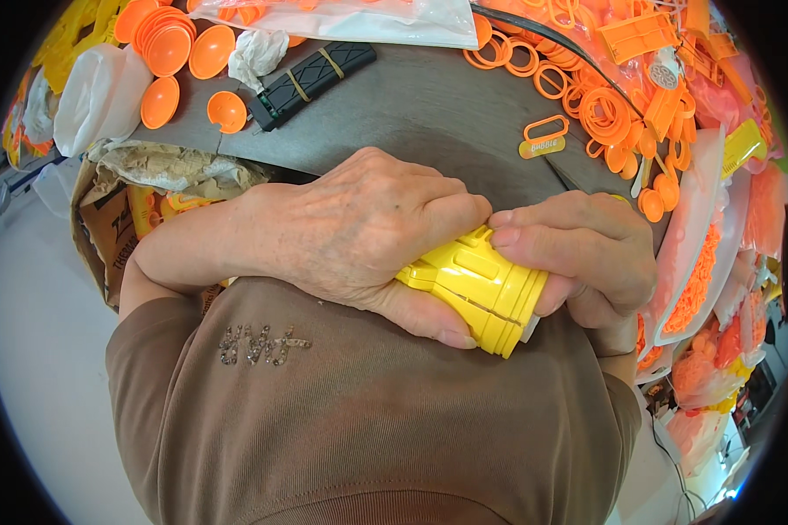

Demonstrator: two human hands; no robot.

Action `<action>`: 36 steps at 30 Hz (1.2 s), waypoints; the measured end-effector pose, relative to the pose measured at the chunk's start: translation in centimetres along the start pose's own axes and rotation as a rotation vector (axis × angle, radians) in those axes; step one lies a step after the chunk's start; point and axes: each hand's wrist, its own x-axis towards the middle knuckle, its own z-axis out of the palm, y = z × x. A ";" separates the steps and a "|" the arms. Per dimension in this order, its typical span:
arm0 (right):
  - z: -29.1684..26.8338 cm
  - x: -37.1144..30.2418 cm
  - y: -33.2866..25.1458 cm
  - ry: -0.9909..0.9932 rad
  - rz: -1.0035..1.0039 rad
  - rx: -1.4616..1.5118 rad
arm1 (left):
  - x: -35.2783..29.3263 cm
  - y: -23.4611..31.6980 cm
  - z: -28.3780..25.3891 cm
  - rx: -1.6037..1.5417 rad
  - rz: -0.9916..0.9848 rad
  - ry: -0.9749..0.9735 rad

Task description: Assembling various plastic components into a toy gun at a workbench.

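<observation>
One yellow housing (473,273) is gripped by the left hand (368,219) and right hand (591,249) beside the worktop's (429,109) near edge, probably best squeezed evenly along its seam (490,310).

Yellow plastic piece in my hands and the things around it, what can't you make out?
Head view: the yellow plastic piece's left end, hidden by the left hand.
Head view: part of its right rim, covered by the right hand's fingers.
Head view: part of the brown paper bag, hidden by the left forearm.
Head view: the whitish plastic bag, cut off by the upper edge.
</observation>
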 end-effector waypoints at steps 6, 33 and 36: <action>0.3 -0.2 0.3 0.025 0.007 0.031 | 0.0 0.0 0.0 0.004 -0.007 0.003; 1.5 -1.1 -3.3 0.220 0.046 -0.512 | -1.5 0.9 0.4 0.016 -0.255 0.246; 2.5 -0.8 -3.8 0.282 0.098 -0.420 | -1.3 2.0 -0.1 0.020 -0.369 0.132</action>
